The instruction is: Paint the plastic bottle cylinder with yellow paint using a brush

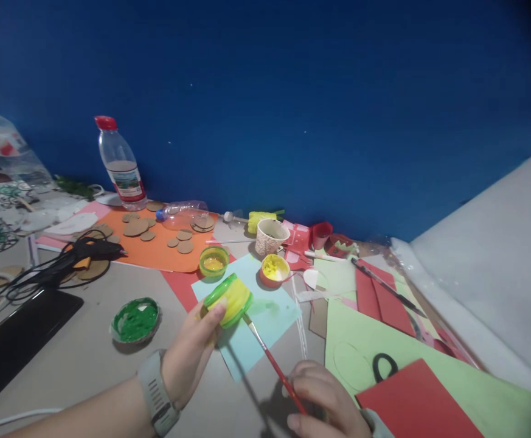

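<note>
My left hand (194,350) is closed round a small yellow cup (233,299) with green edges, tilted above a light blue sheet (265,313). In my right hand (322,398) is a paintbrush (274,365) with a red handle; its bristles touch the cup's green edge nearest me. A dish of green paint (135,319) sits left of my left hand. Behind the cup stand a yellow and green ring-shaped cup (213,261) and a red cup with yellow paint (275,271). Green smudges mark the blue sheet.
A patterned paper cup (271,236) stands at the back. Cardboard discs (136,227) lie on orange paper (174,258), beside an upright bottle (123,167). Black cables (73,255) and a black flat device (19,340) are left; red paper (423,401) and black-handled scissors (385,367) are right.
</note>
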Motion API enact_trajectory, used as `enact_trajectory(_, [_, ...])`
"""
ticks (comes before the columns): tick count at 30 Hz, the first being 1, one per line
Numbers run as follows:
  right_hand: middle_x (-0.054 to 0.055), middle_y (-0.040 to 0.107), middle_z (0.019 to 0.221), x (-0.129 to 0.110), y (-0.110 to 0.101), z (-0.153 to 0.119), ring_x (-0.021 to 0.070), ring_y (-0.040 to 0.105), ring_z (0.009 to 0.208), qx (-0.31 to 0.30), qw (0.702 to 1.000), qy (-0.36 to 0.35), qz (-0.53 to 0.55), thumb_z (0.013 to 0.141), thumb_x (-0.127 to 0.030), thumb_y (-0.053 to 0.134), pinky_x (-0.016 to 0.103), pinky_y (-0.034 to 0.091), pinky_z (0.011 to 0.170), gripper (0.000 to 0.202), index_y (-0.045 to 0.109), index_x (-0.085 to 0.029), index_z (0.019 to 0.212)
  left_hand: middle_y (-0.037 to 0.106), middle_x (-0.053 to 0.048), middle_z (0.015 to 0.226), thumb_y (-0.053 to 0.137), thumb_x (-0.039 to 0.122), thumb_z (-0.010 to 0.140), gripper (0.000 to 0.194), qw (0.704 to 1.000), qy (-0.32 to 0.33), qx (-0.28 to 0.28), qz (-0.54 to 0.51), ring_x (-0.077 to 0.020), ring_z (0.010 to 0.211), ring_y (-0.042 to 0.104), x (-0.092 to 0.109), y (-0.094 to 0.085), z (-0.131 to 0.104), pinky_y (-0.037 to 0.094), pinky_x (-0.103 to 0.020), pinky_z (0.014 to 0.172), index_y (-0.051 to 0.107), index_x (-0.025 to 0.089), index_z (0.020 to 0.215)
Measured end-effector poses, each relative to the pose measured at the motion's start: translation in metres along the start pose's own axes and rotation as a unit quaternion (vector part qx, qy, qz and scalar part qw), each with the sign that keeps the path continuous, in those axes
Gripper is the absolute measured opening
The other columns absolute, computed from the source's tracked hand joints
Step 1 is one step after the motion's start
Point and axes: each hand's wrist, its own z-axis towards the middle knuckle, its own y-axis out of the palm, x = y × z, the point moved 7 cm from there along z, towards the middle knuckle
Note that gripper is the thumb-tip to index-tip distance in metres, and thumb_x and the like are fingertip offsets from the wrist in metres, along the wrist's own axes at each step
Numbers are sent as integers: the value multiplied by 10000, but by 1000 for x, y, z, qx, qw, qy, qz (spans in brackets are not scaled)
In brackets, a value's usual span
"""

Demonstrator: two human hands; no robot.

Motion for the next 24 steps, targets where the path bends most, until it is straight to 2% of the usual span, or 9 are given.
enact_trajectory(8, [44,589,813,4,3,1,152,567,689,-27,1000,-3,11,920,-186,459,290,536,639,154,591,-215,846,669,-97,1220,572,351,910,321,1000,-2,7,13,-248,1136,611,3,2,-2,479,-339,985,657,171,1161])
enact_trajectory(14, [43,605,794,4,4,5,152,556,655,-59,998,-21,28,902,-194,488,284,534,612,129,610,-229,881,676,-87,1214,621,342,877,354,1000,-1,20,2,-273,1197,573,3,2,-3,445,-395,1046,647,192,1196])
enact_trajectory(21, [50,610,784,-4,5,9,143,554,649,-59,996,-66,0,884,-135,485,287,536,607,131,581,-179,806,659,-85,1245,640,352,862,417,1000,0,26,-2,-273,1250,532,3,1,-1,354,-414,1122,610,207,1252])
enact_trajectory(24, [48,593,793,-3,4,8,138,554,656,-38,998,-45,-16,886,-116,469,279,531,605,135,561,-183,813,665,-85,1235,626,360,872,380,1000,-3,27,-3,-266,1249,533,2,0,-1,361,-410,1115,636,201,1216])
